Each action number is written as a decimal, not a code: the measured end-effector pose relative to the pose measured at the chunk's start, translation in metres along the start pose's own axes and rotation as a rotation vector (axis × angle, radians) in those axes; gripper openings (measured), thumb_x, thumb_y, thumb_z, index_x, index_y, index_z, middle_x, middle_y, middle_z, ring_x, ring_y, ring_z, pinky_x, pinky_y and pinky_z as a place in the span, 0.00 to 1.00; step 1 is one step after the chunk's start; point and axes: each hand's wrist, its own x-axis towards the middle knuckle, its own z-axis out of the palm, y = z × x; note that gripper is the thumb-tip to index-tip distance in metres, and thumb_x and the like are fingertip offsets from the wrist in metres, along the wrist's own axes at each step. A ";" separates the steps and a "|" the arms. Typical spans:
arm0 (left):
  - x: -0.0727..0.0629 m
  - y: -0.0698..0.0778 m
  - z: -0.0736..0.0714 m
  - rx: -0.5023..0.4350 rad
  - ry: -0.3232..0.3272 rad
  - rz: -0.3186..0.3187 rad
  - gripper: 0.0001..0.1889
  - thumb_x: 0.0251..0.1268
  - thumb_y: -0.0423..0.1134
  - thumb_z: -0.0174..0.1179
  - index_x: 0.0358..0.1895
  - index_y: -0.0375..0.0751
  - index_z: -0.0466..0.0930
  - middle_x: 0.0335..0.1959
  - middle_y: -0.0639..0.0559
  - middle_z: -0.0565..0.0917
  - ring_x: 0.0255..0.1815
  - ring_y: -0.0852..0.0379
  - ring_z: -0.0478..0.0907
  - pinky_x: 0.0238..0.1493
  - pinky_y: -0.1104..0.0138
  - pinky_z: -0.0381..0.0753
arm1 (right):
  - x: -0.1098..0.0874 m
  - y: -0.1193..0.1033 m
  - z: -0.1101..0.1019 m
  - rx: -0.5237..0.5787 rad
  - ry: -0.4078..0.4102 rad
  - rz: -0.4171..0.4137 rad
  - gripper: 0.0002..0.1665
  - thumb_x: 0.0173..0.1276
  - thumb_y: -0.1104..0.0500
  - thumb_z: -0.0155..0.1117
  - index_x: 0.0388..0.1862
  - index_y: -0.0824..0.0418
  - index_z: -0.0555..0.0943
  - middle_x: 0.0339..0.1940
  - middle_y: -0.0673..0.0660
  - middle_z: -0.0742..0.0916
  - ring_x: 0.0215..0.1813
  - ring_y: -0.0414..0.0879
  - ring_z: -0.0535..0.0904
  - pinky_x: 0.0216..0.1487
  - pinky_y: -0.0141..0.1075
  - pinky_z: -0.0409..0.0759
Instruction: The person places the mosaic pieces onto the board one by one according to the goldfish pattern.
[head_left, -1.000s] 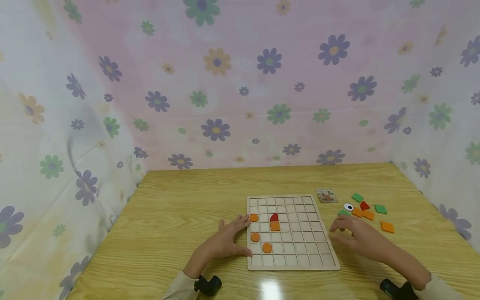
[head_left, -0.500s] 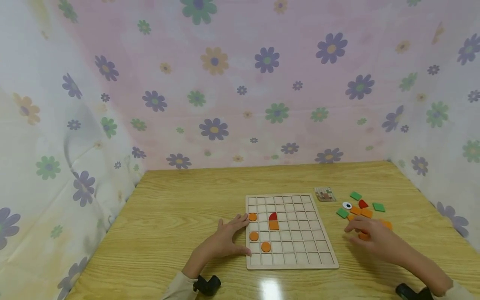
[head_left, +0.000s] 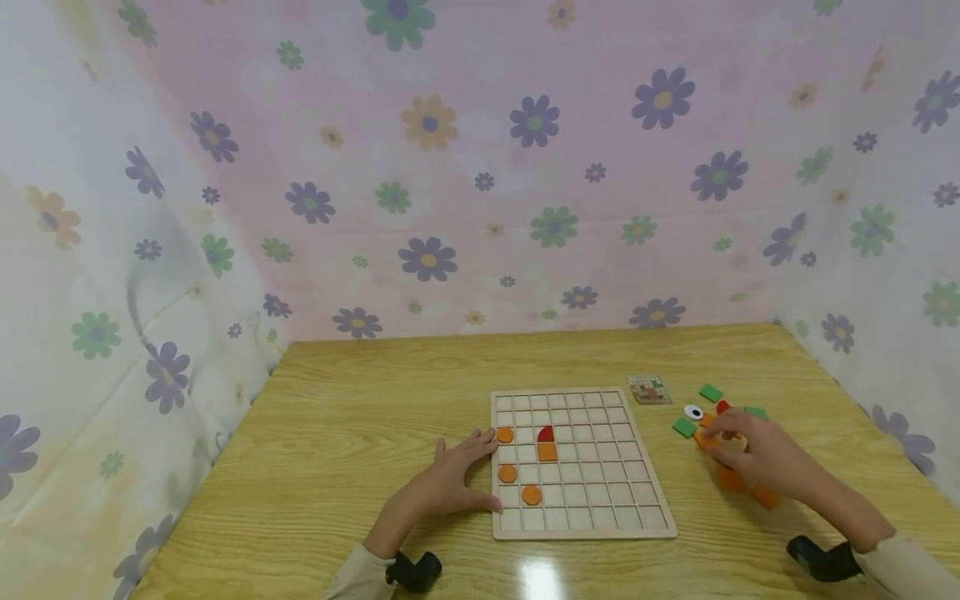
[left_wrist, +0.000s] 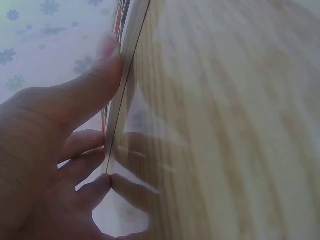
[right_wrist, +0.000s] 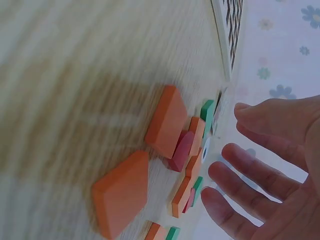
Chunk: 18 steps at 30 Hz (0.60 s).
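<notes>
A square-gridded wooden board [head_left: 600, 467] lies flat on the table. Its left part carries several orange discs [head_left: 507, 473], a red quarter-round piece [head_left: 546, 433] and an orange square tile [head_left: 548, 451]. My left hand [head_left: 447, 483] rests against the board's left edge, fingers and thumb spread. My right hand [head_left: 765, 454] is over the loose pieces right of the board, covering some of them. In the right wrist view its fingers are loosely bent and apart from the thumb, with nothing seen between them. Orange tiles [right_wrist: 122, 192] and a red piece [right_wrist: 181, 151] lie beside that hand.
Green tiles [head_left: 684, 427] and a white disc with a black dot [head_left: 693, 412] lie among the loose pieces. A small printed pattern card [head_left: 649, 390] is behind the board's right corner. Flowered cloth [head_left: 480, 167] hangs at the back and sides of the table.
My right hand has drawn back rightward from the board's edge, then moved forward over the loose pieces. Orange tiles now show on its near side. My left hand stays at the board.
</notes>
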 end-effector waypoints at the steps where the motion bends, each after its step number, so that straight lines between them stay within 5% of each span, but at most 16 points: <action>1: 0.000 0.000 0.000 0.001 0.001 0.000 0.46 0.50 0.58 0.68 0.72 0.44 0.61 0.75 0.52 0.53 0.75 0.49 0.45 0.66 0.36 0.30 | 0.003 0.002 0.000 -0.010 -0.006 0.011 0.08 0.57 0.68 0.68 0.36 0.59 0.84 0.34 0.49 0.82 0.34 0.44 0.77 0.24 0.32 0.74; 12: -0.001 -0.001 0.001 -0.005 -0.005 -0.007 0.47 0.50 0.60 0.67 0.72 0.44 0.60 0.75 0.53 0.53 0.75 0.49 0.45 0.65 0.36 0.31 | 0.026 0.019 0.009 -0.072 0.004 0.033 0.05 0.57 0.65 0.70 0.33 0.60 0.84 0.33 0.53 0.80 0.32 0.47 0.76 0.29 0.40 0.77; 18: 0.000 0.000 0.000 -0.004 0.002 -0.005 0.46 0.50 0.59 0.67 0.72 0.44 0.61 0.75 0.53 0.53 0.75 0.49 0.45 0.66 0.36 0.31 | 0.036 0.028 0.015 -0.068 -0.010 0.077 0.05 0.58 0.64 0.69 0.35 0.62 0.84 0.33 0.56 0.80 0.24 0.38 0.68 0.23 0.33 0.69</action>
